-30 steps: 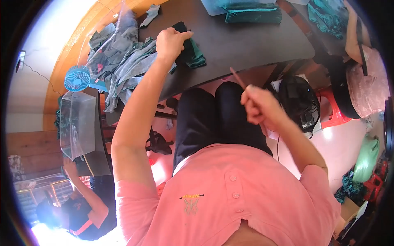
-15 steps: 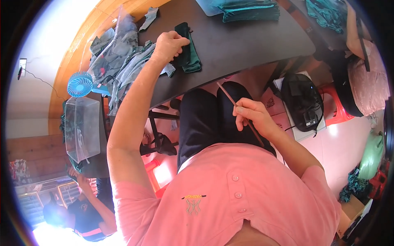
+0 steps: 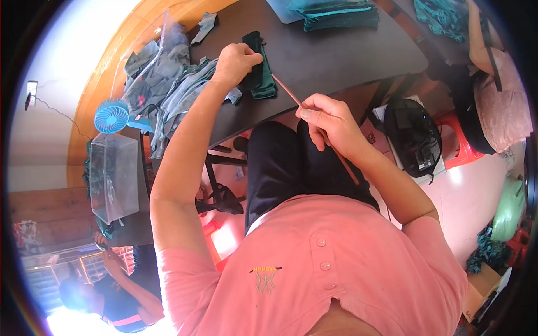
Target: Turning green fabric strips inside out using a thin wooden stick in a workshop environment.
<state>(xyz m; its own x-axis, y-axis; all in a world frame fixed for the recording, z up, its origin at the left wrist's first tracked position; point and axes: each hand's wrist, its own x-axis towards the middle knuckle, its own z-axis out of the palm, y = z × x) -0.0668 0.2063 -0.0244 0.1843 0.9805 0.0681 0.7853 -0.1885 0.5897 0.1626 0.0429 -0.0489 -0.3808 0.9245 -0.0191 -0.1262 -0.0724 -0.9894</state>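
Observation:
My left hand (image 3: 238, 64) reaches over the dark table, its thumb and fingers pinched on the left edge of a narrow dark green fabric piece (image 3: 263, 84). The fabric lies flat near the table's front edge; its fold under my fingers is partly hidden. Over my lap, my right hand (image 3: 332, 124) is closed around a thin brown stick (image 3: 288, 92). The stick slants from upper left to lower right, its far tip just beside the green fabric without visibly touching it. Left of my left hand lies a heap of grey-green cloth pieces (image 3: 182, 84).
A stack of teal fabric (image 3: 342, 15) sits at the table's far side. On the left are a blue fan (image 3: 112, 116) and a clear plastic bin (image 3: 114, 176). A black bag (image 3: 412, 137) rests to the right, by a red stool (image 3: 462, 143). Other people sit at right and lower left.
My right hand has moved up and slightly left, bringing the stick's tip from the table's edge to beside the green fabric. My left hand has shifted slightly right, still on the fabric.

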